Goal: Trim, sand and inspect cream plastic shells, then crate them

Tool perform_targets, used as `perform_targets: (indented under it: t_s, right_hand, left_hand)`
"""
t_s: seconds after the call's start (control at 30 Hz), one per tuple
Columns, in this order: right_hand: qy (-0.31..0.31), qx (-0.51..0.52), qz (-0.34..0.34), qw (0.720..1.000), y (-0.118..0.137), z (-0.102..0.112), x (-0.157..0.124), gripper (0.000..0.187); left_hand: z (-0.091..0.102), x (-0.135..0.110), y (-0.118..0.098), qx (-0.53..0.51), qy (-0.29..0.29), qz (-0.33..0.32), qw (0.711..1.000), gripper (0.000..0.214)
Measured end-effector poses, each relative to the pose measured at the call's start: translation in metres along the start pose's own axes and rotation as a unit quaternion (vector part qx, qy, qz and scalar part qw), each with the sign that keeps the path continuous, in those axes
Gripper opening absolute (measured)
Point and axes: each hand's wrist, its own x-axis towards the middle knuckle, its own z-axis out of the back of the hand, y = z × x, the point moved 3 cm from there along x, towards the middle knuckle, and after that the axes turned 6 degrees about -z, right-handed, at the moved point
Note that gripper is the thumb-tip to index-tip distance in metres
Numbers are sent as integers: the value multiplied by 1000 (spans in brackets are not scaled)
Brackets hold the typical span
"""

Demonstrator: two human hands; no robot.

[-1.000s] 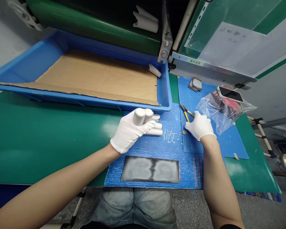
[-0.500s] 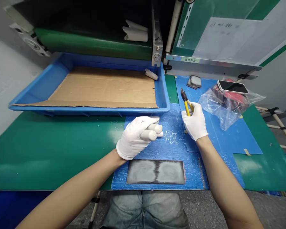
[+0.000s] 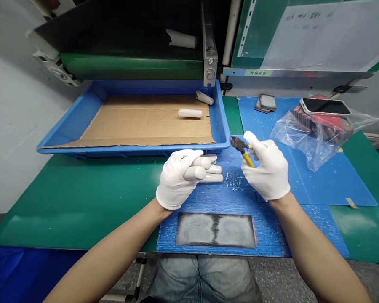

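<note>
Head view: along the near edge of the desk, a dark plate with two pale patches lies on the blue mat. Beyond it, the left hand is closed around two white tubes; loose tubes lie just past it. Dotted strokes on the mat form a character I cannot read surely. The right hand grips the yellow-handled pliers near the near right corner of the tray. The step in hand looks like readying the pliers; working on a held tube would call for turning them leftward, with a steady left grip. Farther, the phone shows no brand. The rail label reads 首件报告; the sheet above is too blurred to read.
</note>
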Motion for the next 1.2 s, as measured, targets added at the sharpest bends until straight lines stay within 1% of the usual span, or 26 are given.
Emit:
perform_targets:
  t_s: [0.07,0.13,0.23,0.43,0.6,0.77,0.9,1.07,1.2]
  right_hand:
    - [28,1,57,998,18,3,-7,69]
    - [55,5,103,993,31,3,-13,72]
    - [64,1,135,989,39,2,-15,68]
    - [55,-12,111,992,32,1,-13,68]
    - [64,-7,117,991,34,-1,-14,65]
    - [63,-11,125,990,38,1,-15,63]
    - [68,-37,124,989,37,1,-14,61]
    - [75,-56,120,988,38,1,-16,62]
    - [75,-51,111,990,38,2,-21,65]
  left_hand:
    - [3,-2,3,39,-19,-32,999,37]
    - [4,-3,4,77,-36,-62,994,38]
    - [3,-3,4,97,-49,-79,991,36]
    - [3,-4,1,104,-37,-67,992,35]
    - [5,-4,-2,105,-45,-77,990,36]
    - [4,-4,2,97,-53,-67,992,37]
    - [3,-2,0,118,-62,-88,987,35]
    - [3,1,-4,144,-63,-81,984,36]
    - [4,0,-4,132,-60,-82,986,37]
